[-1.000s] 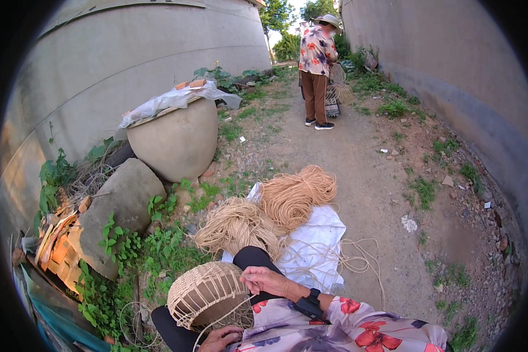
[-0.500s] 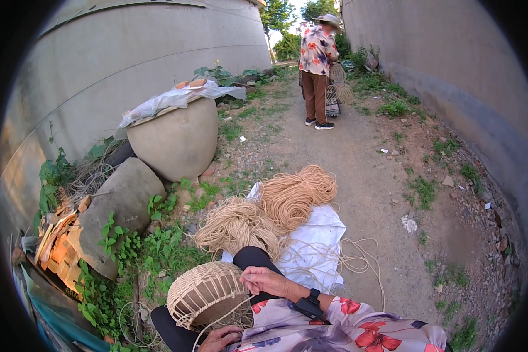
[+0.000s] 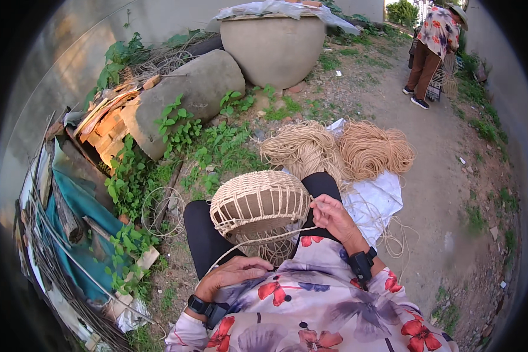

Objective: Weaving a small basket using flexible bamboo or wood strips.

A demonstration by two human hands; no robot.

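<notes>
Pinching a thin pale strand [image 3: 264,239], the right hand's [image 3: 332,218] fingers sit beside the round basket [image 3: 258,179], its ribbed weave wrapping a smooth brown form [image 3: 260,206] between dark-clad knees [image 3: 202,220]. The left hand [image 3: 240,272] lies flattened, its grip unclear. Coarse cord bundles [image 3: 374,151] lie beyond.

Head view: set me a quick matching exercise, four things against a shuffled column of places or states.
1. Woven basket
2. Large round pot
3. Tan cord bundles
4. Right hand

A. Topped with plastic sheeting
B. At the right side of the woven thing
C. In the picture, between the dark-clad knees
D. Lying by a white sheet on the ground

Pairs: 1-C, 2-A, 3-D, 4-B.
</notes>
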